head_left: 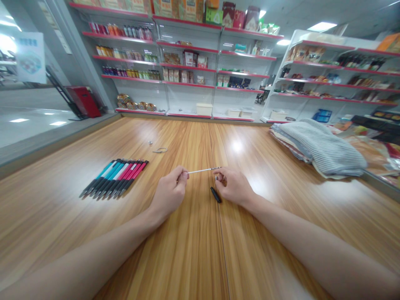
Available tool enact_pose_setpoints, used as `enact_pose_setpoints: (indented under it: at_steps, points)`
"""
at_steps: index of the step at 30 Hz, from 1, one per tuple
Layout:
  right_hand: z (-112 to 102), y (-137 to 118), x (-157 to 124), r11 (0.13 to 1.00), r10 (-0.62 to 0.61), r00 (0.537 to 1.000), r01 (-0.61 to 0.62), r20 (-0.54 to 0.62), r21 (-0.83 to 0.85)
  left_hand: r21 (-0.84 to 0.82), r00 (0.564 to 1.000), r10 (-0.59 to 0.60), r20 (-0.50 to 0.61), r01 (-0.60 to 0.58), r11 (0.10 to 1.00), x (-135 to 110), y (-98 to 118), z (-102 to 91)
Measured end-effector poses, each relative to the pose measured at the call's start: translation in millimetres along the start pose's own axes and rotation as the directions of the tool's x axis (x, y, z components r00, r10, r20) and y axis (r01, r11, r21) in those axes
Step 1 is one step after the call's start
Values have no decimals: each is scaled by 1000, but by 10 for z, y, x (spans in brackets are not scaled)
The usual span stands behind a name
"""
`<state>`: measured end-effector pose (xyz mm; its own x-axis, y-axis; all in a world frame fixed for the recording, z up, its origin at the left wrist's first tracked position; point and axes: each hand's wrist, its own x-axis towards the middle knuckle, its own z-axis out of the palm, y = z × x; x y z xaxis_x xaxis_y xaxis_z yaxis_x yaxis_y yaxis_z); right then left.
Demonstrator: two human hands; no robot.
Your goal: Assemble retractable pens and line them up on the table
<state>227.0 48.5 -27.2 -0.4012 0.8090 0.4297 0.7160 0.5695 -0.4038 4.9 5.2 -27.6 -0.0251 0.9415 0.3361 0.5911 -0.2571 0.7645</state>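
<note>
Between my hands a thin white pen refill (200, 171) is stretched sideways above the table, with a darker end at the right. My left hand (170, 189) is closed, pinching the refill's left end between thumb and fingers. At the other end, the curled fingers of my right hand (234, 185) close on the dark tip; a small shiny bit shows by these fingers, too small to name. A short black pen barrel piece (215, 195) lies on the table just below my right fingertips. To the left, several pens (115, 178) with blue, white and pink barrels and black grips lie side by side.
Beyond the pens, a thin wire ring (160, 150) and a small metallic piece (150, 143) rest on the wooden table (187, 258). Folded striped cloths (321, 146) are stacked at the right edge. Stocked shelves (187, 46) stand behind the table.
</note>
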Motion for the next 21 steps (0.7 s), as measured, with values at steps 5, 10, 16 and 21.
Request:
enact_pose_setpoints:
  at_steps: [5,10,16,21]
  points:
    - [15,11,5,1000,1,1000,-1,-9,-19,-3,1000,-6,-3,6,1000,0,-13,6]
    - [23,20,6,999,9,1000,-9,0,-31,6,1000,2,-7,-2,1000,-2,-17,6]
    - [16,14,6,997,51,998,-52,-23,-58,10,1000,5,-11,-5,1000,7,-33,10]
    - [9,12,9,995,61,998,-62,-17,-72,1,1000,-2,-2,2,1000,1,-26,5]
